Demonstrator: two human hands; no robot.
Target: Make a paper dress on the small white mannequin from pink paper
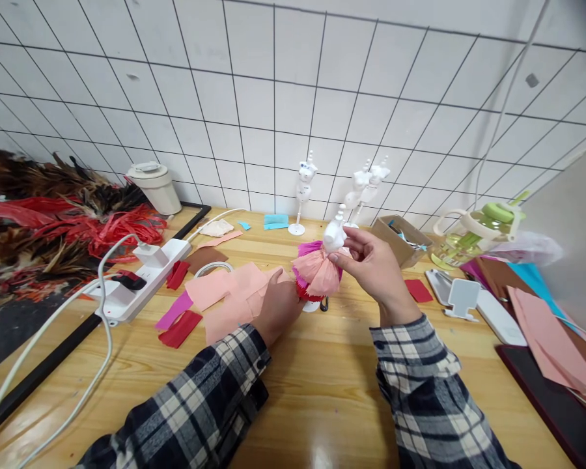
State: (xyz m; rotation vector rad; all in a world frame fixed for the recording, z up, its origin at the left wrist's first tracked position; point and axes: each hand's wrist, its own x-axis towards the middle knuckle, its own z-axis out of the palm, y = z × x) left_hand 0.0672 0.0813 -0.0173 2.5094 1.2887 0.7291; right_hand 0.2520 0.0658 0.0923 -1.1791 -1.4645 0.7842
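Hands (376, 268) flank mannequin (334, 237); left grip unclear.

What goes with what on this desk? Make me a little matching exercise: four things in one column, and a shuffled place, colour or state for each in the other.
Column one:
1. Layered skirt
2. Power strip
3. Cardboard box
4. Right hand

Column two:
A. White, with plugs in it
B. At the skirt's gathered waist
C. Pink, magenta and red
D. Brown and open-topped

Pairs: 1-C, 2-A, 3-D, 4-B
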